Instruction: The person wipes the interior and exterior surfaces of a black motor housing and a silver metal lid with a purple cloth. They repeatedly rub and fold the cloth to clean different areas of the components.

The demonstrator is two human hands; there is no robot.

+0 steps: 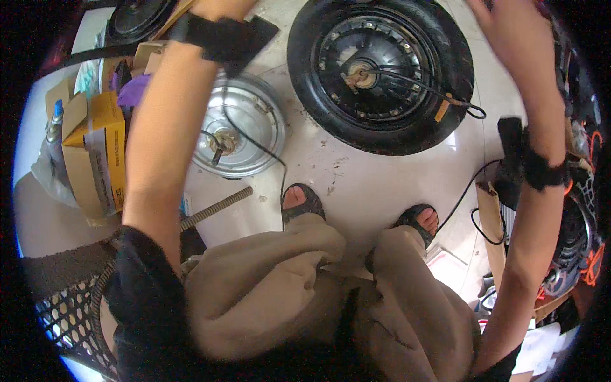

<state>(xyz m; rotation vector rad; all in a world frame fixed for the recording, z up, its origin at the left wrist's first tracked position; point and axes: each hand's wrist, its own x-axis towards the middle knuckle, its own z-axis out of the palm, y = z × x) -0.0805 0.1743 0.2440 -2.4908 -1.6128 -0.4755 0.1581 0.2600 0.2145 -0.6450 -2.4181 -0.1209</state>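
Observation:
Both my arms reach up past the top edge of the picture. Of my left hand (219,7) only the heel shows above a black wrist strap (213,35); its fingers are cut off. My right hand (506,32) shows its palm side at the top right, its fingers also out of frame, and a black strap (544,172) wraps that forearm. Below them on the pale floor lies a black tyre with a hub motor (379,70), a black cable (445,95) coming from its axle. A bare silver hub motor (238,124) lies to its left.
My feet in black sandals (302,200) stand near the tyre. A threaded rod (216,207) lies by my left knee. Yellow cardboard boxes (95,146) stand at the left, another wheel (137,19) at top left, a black mesh seat (70,305) lower left, and parts with orange wires (582,248) at the right.

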